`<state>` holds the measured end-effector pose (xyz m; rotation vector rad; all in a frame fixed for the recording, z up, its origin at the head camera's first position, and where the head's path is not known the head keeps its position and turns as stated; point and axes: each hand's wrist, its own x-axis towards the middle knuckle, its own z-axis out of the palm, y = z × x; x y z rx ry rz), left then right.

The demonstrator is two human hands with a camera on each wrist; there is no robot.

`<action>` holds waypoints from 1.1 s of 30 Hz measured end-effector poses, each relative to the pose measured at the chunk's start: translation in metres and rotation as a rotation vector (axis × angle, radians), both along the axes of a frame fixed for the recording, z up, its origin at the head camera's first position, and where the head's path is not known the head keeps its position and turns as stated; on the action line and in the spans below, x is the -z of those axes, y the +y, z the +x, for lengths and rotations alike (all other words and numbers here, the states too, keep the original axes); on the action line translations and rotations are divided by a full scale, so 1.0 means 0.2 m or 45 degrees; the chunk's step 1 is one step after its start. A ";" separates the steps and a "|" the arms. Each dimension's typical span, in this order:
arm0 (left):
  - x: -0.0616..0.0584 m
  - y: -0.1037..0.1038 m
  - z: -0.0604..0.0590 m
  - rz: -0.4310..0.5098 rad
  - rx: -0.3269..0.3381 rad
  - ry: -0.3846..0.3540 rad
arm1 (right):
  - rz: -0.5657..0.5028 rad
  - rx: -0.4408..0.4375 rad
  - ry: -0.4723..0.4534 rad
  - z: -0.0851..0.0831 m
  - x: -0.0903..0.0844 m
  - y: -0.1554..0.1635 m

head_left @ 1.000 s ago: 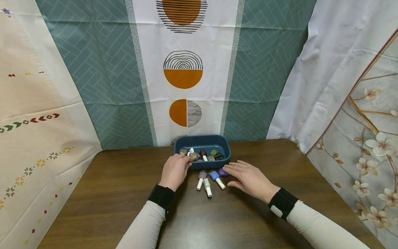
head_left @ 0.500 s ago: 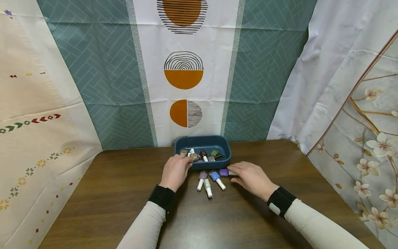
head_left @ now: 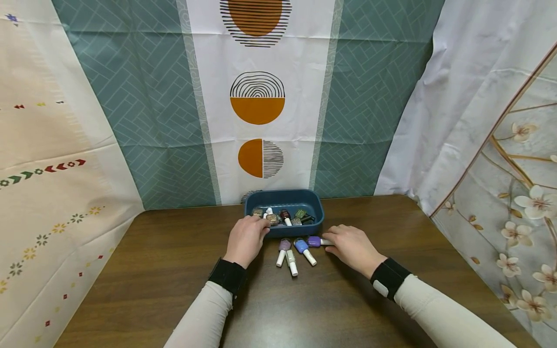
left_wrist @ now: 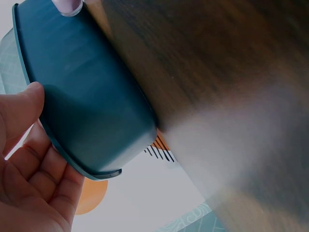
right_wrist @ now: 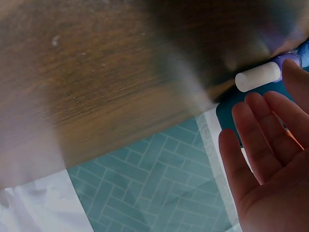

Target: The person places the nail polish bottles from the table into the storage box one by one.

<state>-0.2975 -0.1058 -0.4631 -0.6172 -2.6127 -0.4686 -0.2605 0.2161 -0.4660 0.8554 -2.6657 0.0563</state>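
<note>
My left hand (head_left: pixel 246 240) grips the front left rim of a dark blue plastic bin (head_left: pixel 285 193). In the left wrist view, the thumb (left_wrist: pixel 29 104) presses the bin's outer wall while the other fingers go over the rim. My right hand (head_left: pixel 351 245) is beside a purple nail polish bottle (head_left: pixel 313 241) lying on its side before the bin. Its fingers are loosely extended near the white cap (right_wrist: pixel 258 77). Left of that lie a blue nail polish bottle (head_left: pixel 301 246), a mauve one (head_left: pixel 285 245) and a pale green one (head_left: pixel 291 263).
Inside the bin are several more nail polish bottles, among them glittery gold (head_left: pixel 272 219), dark red (head_left: pixel 285 213) and green (head_left: pixel 300 213) ones. The bin stands at the back of a brown wooden table (head_left: pixel 174 270), against hanging patterned cloths (head_left: pixel 256 159).
My right hand has drawn back to the right from the purple nail polish bottle, uncovering its body and part of its white cap. My left hand stays on the bin's rim.
</note>
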 end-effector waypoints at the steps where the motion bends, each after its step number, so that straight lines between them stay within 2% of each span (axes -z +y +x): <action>1: 0.00 0.00 0.00 0.001 -0.001 0.000 | -0.001 0.000 0.001 0.00 0.00 0.00; 33: -0.01 0.00 0.00 0.000 -0.011 -0.009 | 0.044 0.060 -0.072 -0.05 0.03 -0.03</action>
